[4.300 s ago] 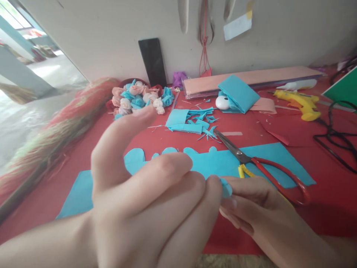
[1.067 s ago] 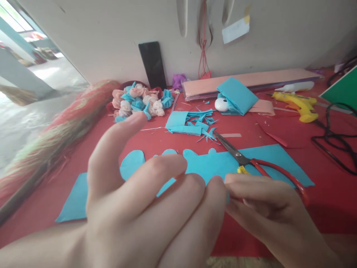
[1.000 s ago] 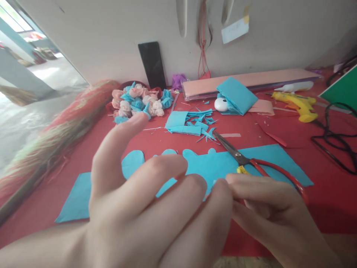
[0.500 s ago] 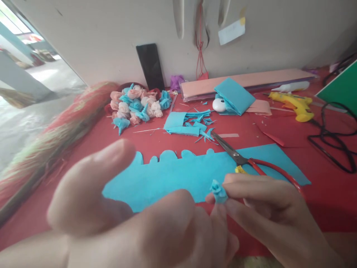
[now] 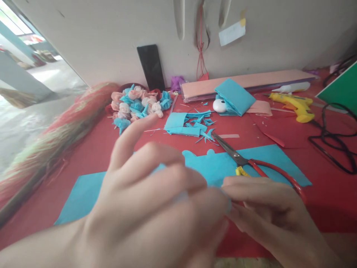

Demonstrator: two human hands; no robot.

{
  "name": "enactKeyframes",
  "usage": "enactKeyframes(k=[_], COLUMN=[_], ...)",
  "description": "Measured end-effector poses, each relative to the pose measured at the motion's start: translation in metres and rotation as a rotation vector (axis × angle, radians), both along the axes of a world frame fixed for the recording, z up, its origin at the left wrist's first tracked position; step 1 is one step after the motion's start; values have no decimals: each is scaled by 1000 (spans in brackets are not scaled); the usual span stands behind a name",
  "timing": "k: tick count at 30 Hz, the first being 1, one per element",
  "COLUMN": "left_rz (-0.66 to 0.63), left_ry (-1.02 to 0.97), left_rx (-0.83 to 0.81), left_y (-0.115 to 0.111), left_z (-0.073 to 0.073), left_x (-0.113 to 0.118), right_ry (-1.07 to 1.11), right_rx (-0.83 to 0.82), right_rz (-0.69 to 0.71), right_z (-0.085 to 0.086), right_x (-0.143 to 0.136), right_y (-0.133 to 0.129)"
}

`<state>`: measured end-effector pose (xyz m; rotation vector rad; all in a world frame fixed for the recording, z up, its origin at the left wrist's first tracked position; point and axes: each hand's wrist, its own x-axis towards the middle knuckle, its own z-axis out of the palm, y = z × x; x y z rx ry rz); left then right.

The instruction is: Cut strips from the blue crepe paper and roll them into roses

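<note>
By the near edge of the red tabletop, our right hand pinches a small light-blue paper piece; hold of our left hand we can't judge; light pressure should spare the paper.

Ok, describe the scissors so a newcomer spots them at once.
On the red table, find the wide blue sheet. The scissors lie across its right part, just beyond the right hand, blade tips past the sheet's far edge. Red handles on metal blades set them apart from the yellow glue gun farther back.
</note>
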<state>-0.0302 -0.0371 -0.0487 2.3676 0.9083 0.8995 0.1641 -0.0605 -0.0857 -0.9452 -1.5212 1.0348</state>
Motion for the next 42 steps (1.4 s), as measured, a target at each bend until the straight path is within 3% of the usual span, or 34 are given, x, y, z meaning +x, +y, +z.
enactKeyframes(k=[1,2,5,9,16,25,32,36,42], left_rz=[-71,-99,-256,-384,-400,-332,-319,-285,-384], left_ry=[-61,-52,28,102,118,171,187,214,152], left_rx=[145,157,-106,-353,-410,-535,-557,-566,-633], left_y=[12,23,43,45,47,46,43,41,44], left_z=[12,22,35,34,31,27,25,22,21], left_x=[2,3,3,3,3,2,3,3,2], right_ry=[-1,-13,-60,-74,-42,64,92,23,28], right_rx=[27,51,49,-37,-106,-112,-269,-388,-472], right_rz=[8,17,2,-23,48,282,295,386,478], right_z=[0,0,-1,-1,-2,-22,-12,-8,0], right_x=[-1,-1,0,0,-13,4,-5,-7,-5], right_y=[-1,-2,-5,-2,11,-2,3,8,13])
